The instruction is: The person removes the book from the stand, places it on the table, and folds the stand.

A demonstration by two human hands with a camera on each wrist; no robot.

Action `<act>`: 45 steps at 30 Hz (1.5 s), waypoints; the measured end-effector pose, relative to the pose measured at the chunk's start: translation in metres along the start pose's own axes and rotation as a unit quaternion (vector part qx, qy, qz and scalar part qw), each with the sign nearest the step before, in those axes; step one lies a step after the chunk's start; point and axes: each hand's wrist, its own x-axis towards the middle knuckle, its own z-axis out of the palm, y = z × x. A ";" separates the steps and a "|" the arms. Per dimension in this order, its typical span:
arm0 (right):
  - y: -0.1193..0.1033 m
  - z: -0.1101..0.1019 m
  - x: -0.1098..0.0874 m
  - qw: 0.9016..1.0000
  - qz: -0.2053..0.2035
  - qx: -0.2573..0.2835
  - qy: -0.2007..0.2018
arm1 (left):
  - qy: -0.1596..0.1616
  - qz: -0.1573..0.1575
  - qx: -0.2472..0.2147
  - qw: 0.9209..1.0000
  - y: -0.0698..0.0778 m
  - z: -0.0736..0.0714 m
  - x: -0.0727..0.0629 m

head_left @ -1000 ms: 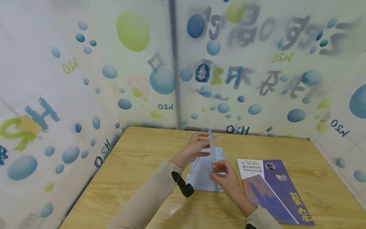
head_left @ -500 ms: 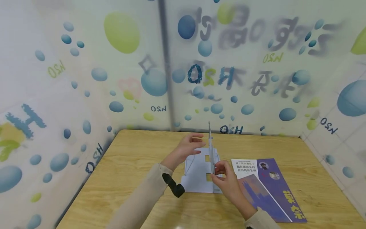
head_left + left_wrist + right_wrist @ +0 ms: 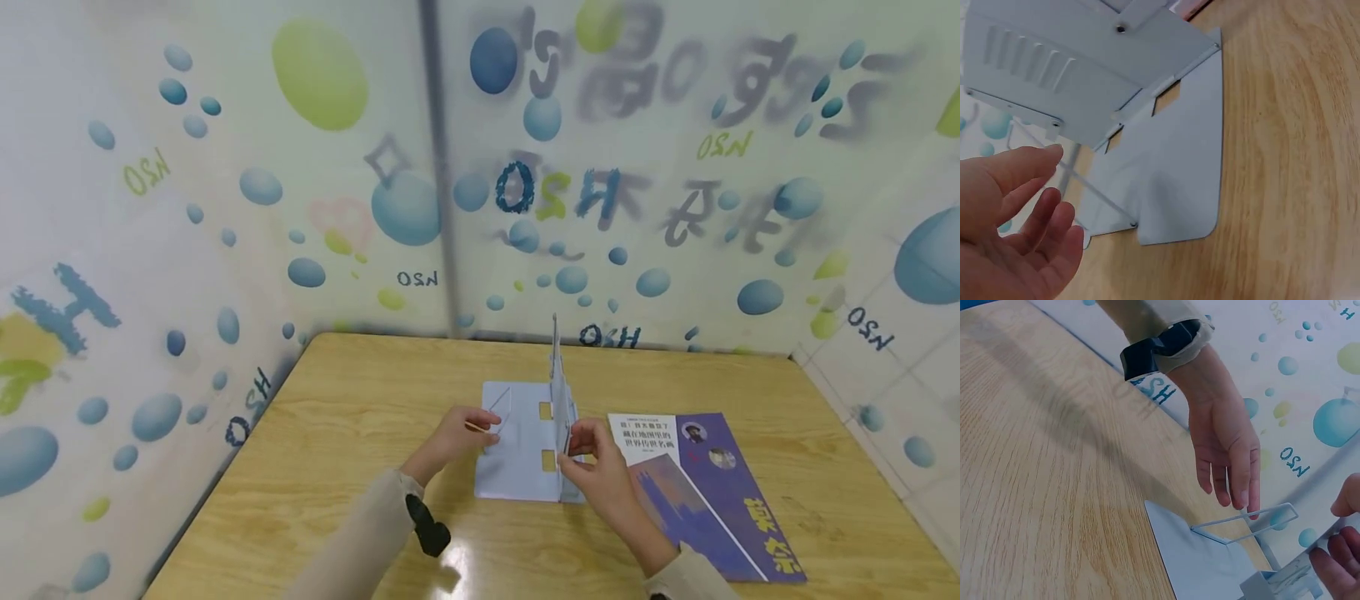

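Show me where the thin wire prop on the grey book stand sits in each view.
Head: wire prop left of the upright panel, by the left hand.
Left wrist: wire prop crossing the picture's lower left, beside the fingers.
Right wrist: wire prop at lower right, under the left hand's fingertips.
Shared landmark: the stand's flat base plate.

The pale blue folding book stand (image 3: 525, 450) looks like thin sheet metal with a smooth, matt painted finish; its upright panel (image 3: 1079, 81) shows pressed slots and small rivets. A thin white wire bracket (image 3: 1244, 526) on it appears to be coated metal. The light wooden table (image 3: 360, 467) has visible grain under a glossy varnish that reflects light. The purple and white paper booklet (image 3: 705, 492) has a smooth, slightly shiny cover.
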 end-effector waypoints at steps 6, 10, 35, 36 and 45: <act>0.002 -0.002 0.000 0.999 0.032 0.006 -0.003 | -0.002 0.035 0.026 0.999 -0.007 0.010 0.007; 0.003 -0.002 0.000 1.000 0.031 0.003 0.000 | -0.008 0.060 0.043 0.997 -0.009 0.015 0.012; 0.003 -0.009 0.001 0.999 0.044 0.004 -0.001 | -0.025 0.074 0.178 0.981 -0.013 0.052 0.029; 0.003 -0.009 0.001 0.999 0.042 0.005 0.000 | -0.023 0.071 0.184 0.980 -0.012 0.052 0.029; 0.007 -0.009 0.001 0.999 0.032 0.013 0.002 | -0.006 0.030 0.182 0.983 -0.007 0.057 0.027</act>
